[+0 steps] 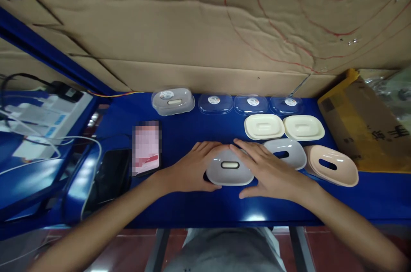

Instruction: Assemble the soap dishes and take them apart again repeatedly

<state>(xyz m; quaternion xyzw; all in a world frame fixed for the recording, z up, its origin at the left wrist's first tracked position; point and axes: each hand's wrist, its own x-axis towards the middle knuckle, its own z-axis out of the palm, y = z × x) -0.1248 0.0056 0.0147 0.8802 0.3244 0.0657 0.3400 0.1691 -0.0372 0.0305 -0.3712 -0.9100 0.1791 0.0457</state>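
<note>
My left hand point(196, 167) is curved round the left side of a grey oval plastic dish point(228, 175), thumb at the near edge and fingers over the far rim. On the right side of the same dish, my right hand point(265, 169) grips in a like way, thumb and fingers spread along the rim. A pale piece point(230, 164) shows in the dark-edged slot in the dish's floor. Just beyond my right hand lie a second grey dish point(297, 154) and a peach dish point(348, 173), each with an open slot.
Two cream oval trays point(263, 134) point(304, 135) lie behind the dishes. Clear labelled lids point(215, 104) line the back, beside a covered grey dish point(173, 103). A phone point(146, 148) lies left, near cables and a power strip point(51, 126). A cardboard box point(366, 126) stands right.
</note>
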